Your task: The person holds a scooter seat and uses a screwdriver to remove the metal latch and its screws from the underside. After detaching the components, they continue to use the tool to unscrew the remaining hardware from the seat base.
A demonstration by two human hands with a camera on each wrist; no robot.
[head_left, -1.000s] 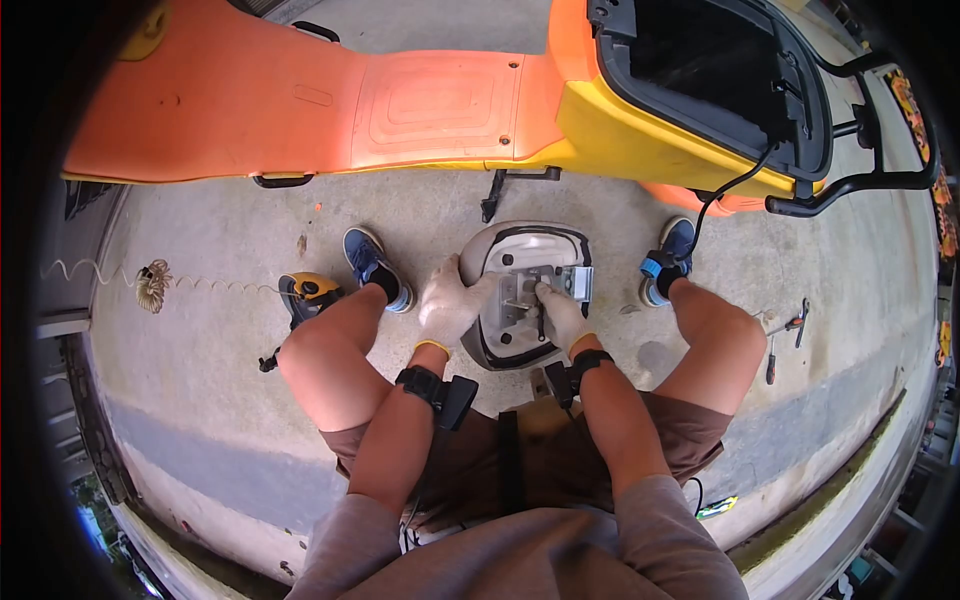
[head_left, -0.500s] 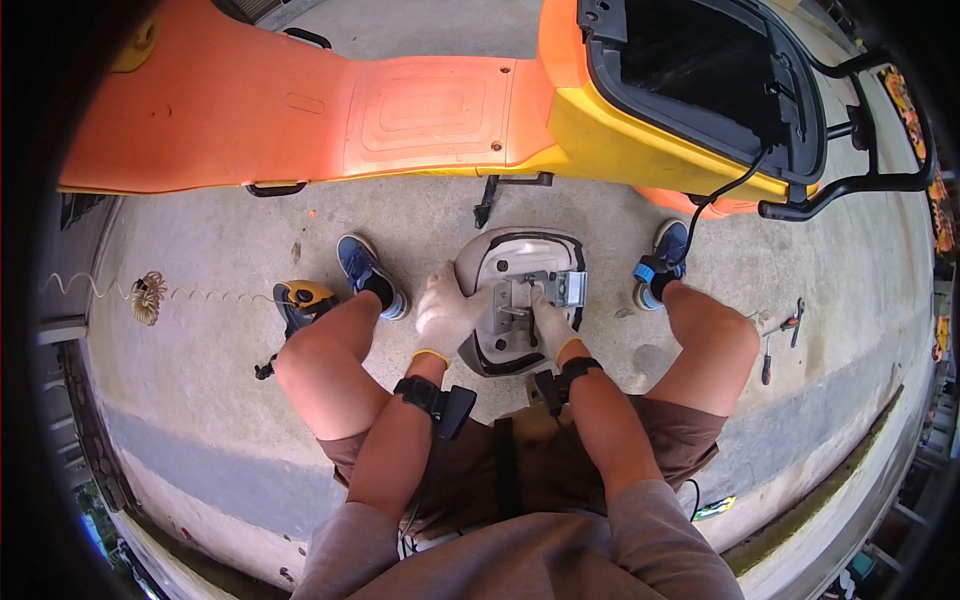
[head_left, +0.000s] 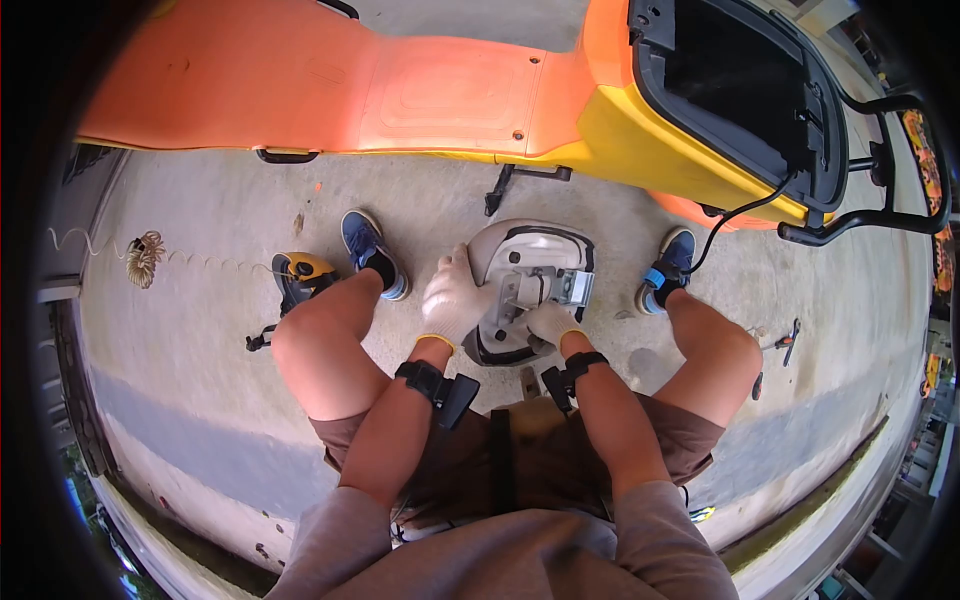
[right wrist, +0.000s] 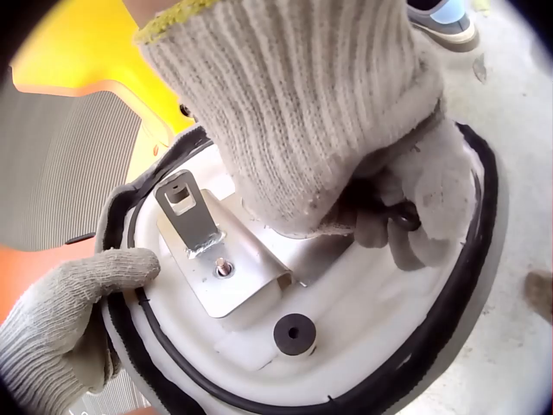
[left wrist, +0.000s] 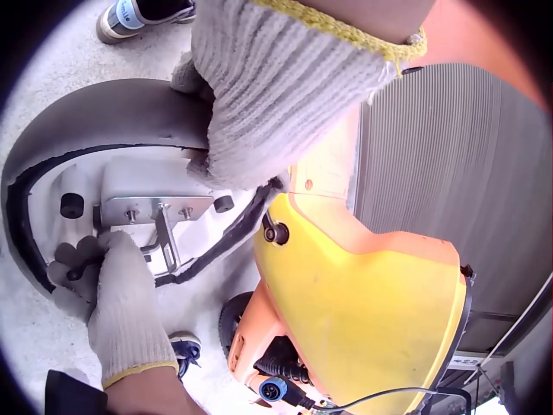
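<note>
An upturned seat (head_left: pixel 488 262) lies on the floor between the feet, its pale underside (right wrist: pixel 371 346) facing up. A metal bracket (left wrist: pixel 164 211) with an upright arm is fixed there, near round black rubber stops (right wrist: pixel 295 334). The left hand (head_left: pixel 455 297) grips the seat's left side; in the right wrist view the left hand's (right wrist: pixel 73 316) thumb lies over the rim. Over the near part of the underside, the right hand (head_left: pixel 552 325) has its fingers curled round a small dark object (right wrist: pixel 403 215), mostly hidden by the glove.
An orange and yellow scooter body (head_left: pixel 450 100) with an open compartment spans the far side. A yellow-black tool (head_left: pixel 303 275) with a coiled hose lies left, hand tools (head_left: pixel 789 340) lie right. A black cable hangs beside the right shoe (head_left: pixel 677 252).
The right hand has moved from the bracket toward the seat's near edge. The left hand stays on the seat's side. The head view has shifted slightly.
</note>
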